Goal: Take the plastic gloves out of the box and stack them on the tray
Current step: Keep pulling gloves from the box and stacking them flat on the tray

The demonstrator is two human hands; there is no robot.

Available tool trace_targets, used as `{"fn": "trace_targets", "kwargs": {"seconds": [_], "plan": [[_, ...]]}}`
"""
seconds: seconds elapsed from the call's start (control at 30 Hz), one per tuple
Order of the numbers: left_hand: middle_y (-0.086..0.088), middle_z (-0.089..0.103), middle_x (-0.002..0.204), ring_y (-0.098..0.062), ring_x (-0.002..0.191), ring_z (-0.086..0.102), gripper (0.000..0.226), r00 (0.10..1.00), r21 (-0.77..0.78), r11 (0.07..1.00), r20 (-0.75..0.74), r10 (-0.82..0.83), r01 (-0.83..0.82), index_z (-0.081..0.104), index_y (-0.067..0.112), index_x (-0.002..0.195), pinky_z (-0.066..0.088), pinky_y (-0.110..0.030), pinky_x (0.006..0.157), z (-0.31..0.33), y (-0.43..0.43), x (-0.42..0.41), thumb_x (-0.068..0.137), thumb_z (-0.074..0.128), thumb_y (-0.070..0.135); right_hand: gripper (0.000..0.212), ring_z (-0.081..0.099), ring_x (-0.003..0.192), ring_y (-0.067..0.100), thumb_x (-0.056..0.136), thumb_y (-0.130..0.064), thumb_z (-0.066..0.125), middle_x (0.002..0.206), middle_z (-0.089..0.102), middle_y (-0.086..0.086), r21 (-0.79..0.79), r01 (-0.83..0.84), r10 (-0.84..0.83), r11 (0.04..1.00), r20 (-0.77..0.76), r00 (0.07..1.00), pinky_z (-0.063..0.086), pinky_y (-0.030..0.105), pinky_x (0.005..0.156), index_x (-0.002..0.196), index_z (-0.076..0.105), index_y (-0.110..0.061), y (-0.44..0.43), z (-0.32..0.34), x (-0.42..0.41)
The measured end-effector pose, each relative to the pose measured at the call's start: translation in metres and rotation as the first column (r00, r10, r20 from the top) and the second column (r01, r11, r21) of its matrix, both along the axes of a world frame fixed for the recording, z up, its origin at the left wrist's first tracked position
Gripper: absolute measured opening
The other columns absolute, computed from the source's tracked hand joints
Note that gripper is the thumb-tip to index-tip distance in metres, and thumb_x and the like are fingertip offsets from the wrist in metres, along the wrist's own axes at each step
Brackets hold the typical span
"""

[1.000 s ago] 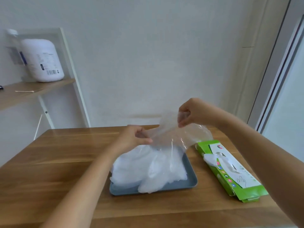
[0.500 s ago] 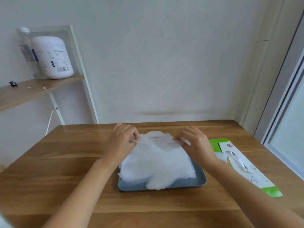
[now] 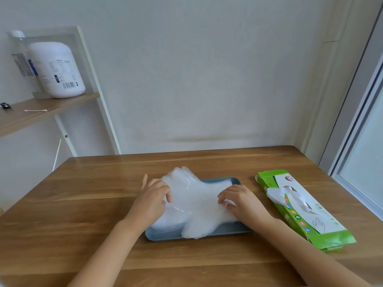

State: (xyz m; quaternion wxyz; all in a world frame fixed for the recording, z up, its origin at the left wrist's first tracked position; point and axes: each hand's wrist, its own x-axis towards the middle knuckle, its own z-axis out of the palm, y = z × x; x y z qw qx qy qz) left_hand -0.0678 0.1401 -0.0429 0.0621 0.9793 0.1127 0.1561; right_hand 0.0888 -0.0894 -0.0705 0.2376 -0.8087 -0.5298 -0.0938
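A pile of clear plastic gloves [image 3: 196,204] lies on the blue-grey tray [image 3: 165,237] in the middle of the wooden table. The glove fingers hang over the tray's far left corner and its front rim. My left hand [image 3: 153,196] grips the top glove at the pile's left side, its index finger sticking out. At the pile's right side my right hand [image 3: 241,200] pinches the same glove with curled fingers. The green and white glove box [image 3: 310,216] lies flat to the right of the tray, and a glove [image 3: 275,195] pokes out of its opening.
The wooden table [image 3: 103,204] meets a white wall at the back. A shelf [image 3: 41,108] at the upper left carries a white jug [image 3: 56,69] and a cotton swab. A window frame [image 3: 356,121] runs along the right.
Both hands have come down from the air with the held glove and now lay it flat on the pile. The camera has tilted, so the tray and box sit lower in view.
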Motion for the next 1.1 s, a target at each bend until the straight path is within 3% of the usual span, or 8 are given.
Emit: {"fn": "trace_targets", "kwargs": {"seconds": [0.1, 0.27, 0.43, 0.6, 0.83, 0.93, 1.0, 1.1], "plan": [[0.014, 0.050, 0.102, -0.006, 0.115, 0.043, 0.045, 0.981, -0.039, 0.997, 0.179, 0.074, -0.069, 0.053, 0.028, 0.085, -0.014, -0.021, 0.115, 0.016, -0.001, 0.001, 0.081, 0.045, -0.016, 0.023, 0.063, 0.101, 0.016, 0.080, 0.001, 0.065, 0.102, 0.072, -0.005, -0.010, 0.011, -0.011, 1.000, -0.016, 1.000, 0.030, 0.018, 0.089, 0.089, 0.074, -0.018, -0.001, -0.001, 0.002], [0.009, 0.054, 0.105, 0.003, 0.102, 0.043, 0.041, 0.846, -0.127, 0.983, 0.532, -0.044, 0.131, 0.063, 0.012, 0.096, 0.027, -0.003, 0.097, 0.044, -0.038, 0.016, 0.076, 0.046, -0.019, 0.025, 0.065, 0.100, 0.018, 0.079, 0.004, 0.063, 0.102, 0.073, -0.001, -0.007, -0.002, 0.002, 1.000, -0.009, 1.000, 0.031, 0.020, 0.092, 0.089, 0.075, -0.016, 0.000, 0.000, 0.002], [0.011, 0.048, 0.139, 0.003, 0.125, 0.040, 0.038, 0.969, -0.319, 0.924, 0.189, -0.158, 0.213, 0.049, 0.021, 0.137, 0.023, 0.002, 0.095, 0.028, -0.072, 0.042, 0.100, 0.043, 0.012, 0.027, 0.066, 0.091, 0.019, 0.077, 0.003, 0.058, 0.094, 0.073, -0.001, -0.057, -0.041, 0.040, 0.998, -0.029, 0.999, 0.048, 0.030, 0.088, 0.087, 0.074, -0.015, 0.001, -0.001, 0.001], [0.004, 0.005, 0.163, -0.008, 0.148, -0.004, 0.058, 0.953, -0.248, 0.963, -0.253, -0.166, 0.102, 0.008, 0.020, 0.155, -0.007, -0.030, 0.118, -0.022, -0.069, 0.051, 0.105, 0.031, 0.038, 0.029, 0.063, 0.084, 0.018, 0.077, 0.001, 0.053, 0.089, 0.072, -0.003, -0.081, -0.019, 0.014, 0.997, -0.053, 0.998, 0.050, 0.034, 0.077, 0.088, 0.073, -0.017, 0.000, -0.001, 0.001], [0.005, -0.021, 0.160, -0.019, 0.146, -0.022, 0.096, 0.882, -0.182, 0.979, -0.472, -0.005, -0.092, -0.010, 0.025, 0.154, -0.012, -0.056, 0.116, -0.035, -0.057, 0.040, 0.084, 0.028, 0.078, 0.023, 0.057, 0.084, 0.023, 0.072, 0.005, 0.058, 0.080, 0.067, 0.004, -0.112, 0.260, -0.261, 0.959, 0.012, 0.965, 0.045, 0.038, 0.091, 0.075, 0.070, -0.014, -0.005, 0.001, 0.007], [0.004, -0.025, 0.159, -0.021, 0.145, -0.025, 0.109, 0.866, -0.190, 0.976, -0.501, -0.004, -0.105, -0.014, 0.025, 0.153, -0.013, -0.060, 0.114, -0.031, -0.057, 0.038, 0.075, 0.033, 0.086, 0.029, 0.058, 0.080, 0.022, 0.066, 0.015, 0.061, 0.077, 0.066, 0.003, 0.046, 0.356, -0.357, 0.933, 0.018, 0.934, 0.050, 0.041, 0.086, 0.068, 0.067, -0.013, -0.006, 0.006, 0.003], [0.003, -0.026, 0.158, -0.021, 0.145, -0.025, 0.113, 0.867, -0.201, 0.974, -0.498, -0.008, -0.106, -0.016, 0.025, 0.153, -0.015, -0.059, 0.113, -0.030, -0.059, 0.039, 0.073, 0.036, 0.086, 0.030, 0.061, 0.090, 0.020, 0.079, 0.012, 0.055, 0.098, 0.069, 0.001, 0.165, 0.332, -0.323, 0.929, -0.074, 0.943, 0.052, 0.035, 0.085, 0.090, 0.070, -0.013, 0.002, 0.011, -0.009], [0.005, -0.029, 0.157, -0.021, 0.144, -0.027, 0.113, 0.868, -0.204, 0.972, -0.496, -0.001, -0.115, -0.018, 0.025, 0.152, -0.015, -0.059, 0.113, -0.030, -0.059, 0.039, 0.075, 0.039, 0.084, 0.036, 0.057, 0.111, 0.012, 0.101, -0.017, 0.040, 0.137, 0.052, -0.003, -0.001, 0.213, -0.196, 0.977, -0.401, 0.895, 0.043, 0.022, 0.091, 0.135, 0.049, -0.020, 0.019, 0.015, -0.033]]}}
